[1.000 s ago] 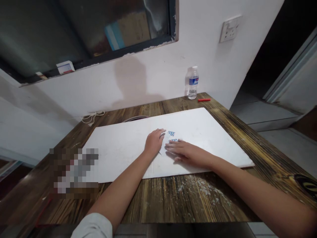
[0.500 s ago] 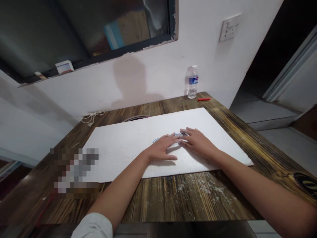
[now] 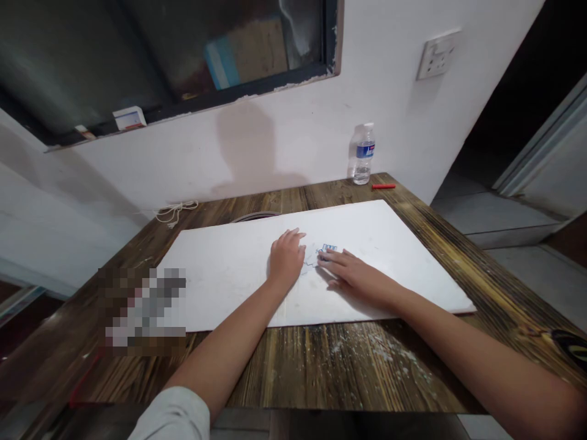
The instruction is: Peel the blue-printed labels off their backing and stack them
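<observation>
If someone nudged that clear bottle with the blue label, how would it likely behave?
The bottle would probably tip easily, as it stands tall and narrow. It looks like thin clear plastic, so a squeeze might dent it. Once toppled, its rounded body would likely roll.

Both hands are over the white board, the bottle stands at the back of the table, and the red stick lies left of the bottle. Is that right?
Not quite: the head view shows the red stick to the right of the bottle. The left hand and right hand are over the white board, as you say.
</observation>
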The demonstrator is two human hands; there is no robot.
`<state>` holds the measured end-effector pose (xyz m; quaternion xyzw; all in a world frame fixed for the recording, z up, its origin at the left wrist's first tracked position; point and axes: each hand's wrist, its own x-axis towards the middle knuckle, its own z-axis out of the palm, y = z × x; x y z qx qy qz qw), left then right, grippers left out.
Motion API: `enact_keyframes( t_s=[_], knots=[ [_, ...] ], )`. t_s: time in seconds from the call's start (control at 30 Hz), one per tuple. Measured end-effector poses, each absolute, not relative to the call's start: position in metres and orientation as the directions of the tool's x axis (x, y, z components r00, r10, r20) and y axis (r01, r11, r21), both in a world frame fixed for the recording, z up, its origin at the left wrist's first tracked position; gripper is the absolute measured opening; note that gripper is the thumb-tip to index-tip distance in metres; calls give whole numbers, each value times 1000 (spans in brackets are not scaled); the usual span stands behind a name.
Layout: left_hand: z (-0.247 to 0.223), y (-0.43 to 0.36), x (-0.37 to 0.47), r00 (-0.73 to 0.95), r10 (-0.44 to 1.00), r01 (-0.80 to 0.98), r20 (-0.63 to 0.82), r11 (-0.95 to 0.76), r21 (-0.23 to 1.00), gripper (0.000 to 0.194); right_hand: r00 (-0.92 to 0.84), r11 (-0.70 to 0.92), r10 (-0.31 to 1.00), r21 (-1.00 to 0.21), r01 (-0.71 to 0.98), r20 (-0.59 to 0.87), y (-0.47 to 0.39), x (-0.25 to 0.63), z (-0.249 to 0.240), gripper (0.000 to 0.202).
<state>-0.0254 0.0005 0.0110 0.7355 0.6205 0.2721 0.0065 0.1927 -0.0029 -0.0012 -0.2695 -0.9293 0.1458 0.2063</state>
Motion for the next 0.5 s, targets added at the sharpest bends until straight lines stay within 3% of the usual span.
enact_keyframes(
  t_s=[0.1,0.17,0.33,0.5],
  knots=[
    [9,3,-29,-20,952,871,307,-134,472,42,-868,881,415,-360,308,272,-13,186,4,53],
    [8,4,-29,73,975,821,211,-179,542,51,-891,888,385,-359,287,239,-14,185,3,52],
    [13,-1,-25,441,893,563,90,-354,747,57,-758,783,608,-339,522,237,-1,194,-2,47],
    [25,-9,-18,598,799,203,62,-226,953,70,-488,559,825,-293,775,283,17,210,0,30]
  ],
)
